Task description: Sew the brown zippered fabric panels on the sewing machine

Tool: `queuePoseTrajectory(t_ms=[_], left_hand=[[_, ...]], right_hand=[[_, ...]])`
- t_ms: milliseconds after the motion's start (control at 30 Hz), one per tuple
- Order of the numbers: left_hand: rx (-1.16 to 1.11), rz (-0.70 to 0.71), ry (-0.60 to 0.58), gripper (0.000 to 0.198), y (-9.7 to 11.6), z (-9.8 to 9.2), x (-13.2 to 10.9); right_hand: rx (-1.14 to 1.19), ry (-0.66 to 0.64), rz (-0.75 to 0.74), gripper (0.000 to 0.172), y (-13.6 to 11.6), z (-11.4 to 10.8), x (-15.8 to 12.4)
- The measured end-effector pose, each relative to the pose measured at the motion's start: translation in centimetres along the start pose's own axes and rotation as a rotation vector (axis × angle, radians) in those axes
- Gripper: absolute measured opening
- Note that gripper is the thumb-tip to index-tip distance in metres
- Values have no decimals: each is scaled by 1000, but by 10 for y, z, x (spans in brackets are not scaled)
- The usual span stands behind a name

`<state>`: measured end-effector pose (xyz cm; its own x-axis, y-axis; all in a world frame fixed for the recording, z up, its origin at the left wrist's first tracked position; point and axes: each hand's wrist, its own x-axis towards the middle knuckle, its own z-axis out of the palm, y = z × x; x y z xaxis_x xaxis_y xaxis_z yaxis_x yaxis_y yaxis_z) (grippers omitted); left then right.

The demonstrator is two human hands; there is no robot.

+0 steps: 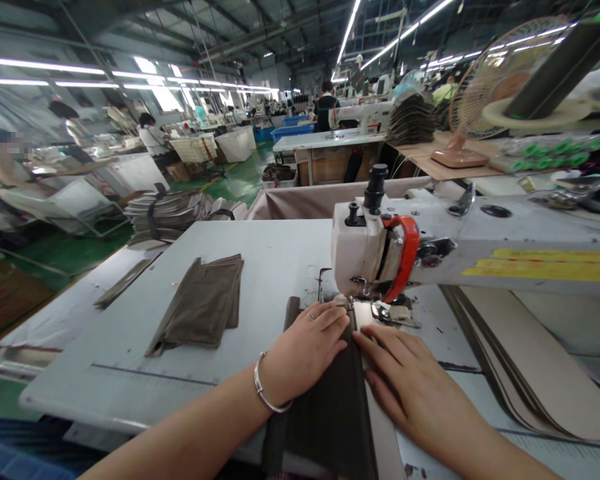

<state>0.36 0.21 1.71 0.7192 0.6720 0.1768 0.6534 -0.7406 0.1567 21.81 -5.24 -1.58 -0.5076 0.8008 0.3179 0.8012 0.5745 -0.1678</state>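
A dark olive-brown fabric panel point(325, 417) runs from the table's front edge up to the presser foot of a white sewing machine point(357, 250). My left hand point(305, 347), with a silver bangle at the wrist, lies on the panel with its fingers stretched toward the needle area. Along the panel's right edge rests my right hand point(405, 367), fingers extended over a light strip beside the dark cloth. Both hands are just in front of the presser foot. The needle's tip cannot be made out.
Sewn brown fabric pieces point(200, 303) lie on the table's left part. Large beige and brown panels point(545, 360) sit under the machine arm. Behind are stacked pieces point(163, 213), a fan point(505, 80) and a thread cone point(555, 73). Several people work farther back.
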Motion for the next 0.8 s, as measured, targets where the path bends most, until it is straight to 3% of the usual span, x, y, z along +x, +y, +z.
queuePoseTrajectory(t_ms=[200, 333, 367, 467, 567, 667, 800], left_hand=[[-12, 34, -35, 38, -2, -3, -3], [-25, 57, -141, 88, 17, -15, -31], [-31, 64, -175, 91, 24, -17, -40], [-57, 137, -239, 50, 39, -20, -67], [-103, 240, -226, 35, 43, -19, -79], [-151, 257, -171, 28, 36, -19, -65], [-55, 69, -66, 33, 15, -15, -25]], right_hand=[[21, -20, 0, 44, 1, -3, 2], [44, -37, 9, 43, 1, -4, 3], [49, -37, 9, 43, 1, -4, 3], [55, -34, 9, 41, 1, -3, 2], [52, -25, 10, 41, 1, -2, 1], [51, -20, 6, 41, 0, -3, 1], [35, -22, 5, 41, 0, -3, 1]])
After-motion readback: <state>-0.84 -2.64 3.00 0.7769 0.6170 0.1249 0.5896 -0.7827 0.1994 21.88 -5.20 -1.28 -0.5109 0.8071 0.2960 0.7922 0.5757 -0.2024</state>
